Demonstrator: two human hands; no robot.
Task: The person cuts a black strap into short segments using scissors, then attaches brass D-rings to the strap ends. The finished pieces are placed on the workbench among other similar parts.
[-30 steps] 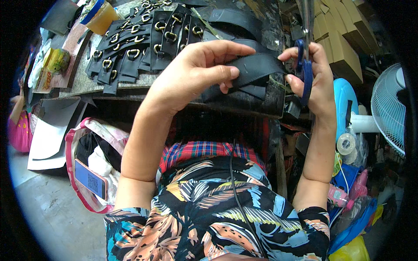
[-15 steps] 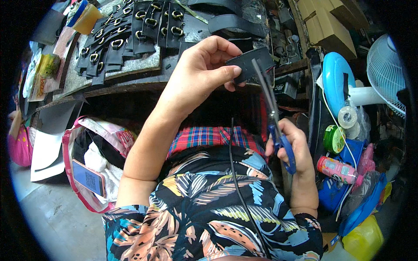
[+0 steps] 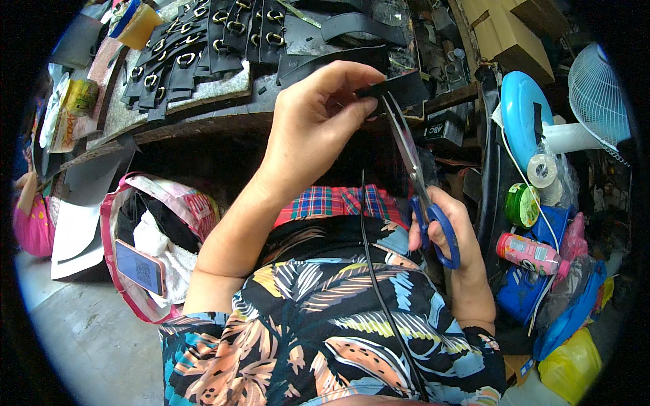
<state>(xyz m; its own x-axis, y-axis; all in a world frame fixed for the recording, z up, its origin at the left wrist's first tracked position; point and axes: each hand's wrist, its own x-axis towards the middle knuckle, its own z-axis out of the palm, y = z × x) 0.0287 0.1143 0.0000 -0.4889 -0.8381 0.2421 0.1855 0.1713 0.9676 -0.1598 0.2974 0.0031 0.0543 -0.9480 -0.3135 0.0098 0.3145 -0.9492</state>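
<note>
Watching from my end, I have the left hand point(image 3: 315, 122) pinching a black strap point(image 3: 405, 88), scissors point(image 3: 415, 172) in the right hand point(image 3: 452, 220).
The left thumb and fingertips are closed on the strap's near end, and its free end points right, over the table's point(image 3: 265, 103) front edge toward the right corner. The right fingers curl around the blue handles, in front of that edge; the blades slant up, tips beside the left thumb, and I cannot tell whether they touch the strap. Along the table's far side, left of its middle, I see black pieces with metal rings point(image 3: 220, 37) in overlapping rows; nearer the far right corner lies a curved black band point(image 3: 365, 26).
</note>
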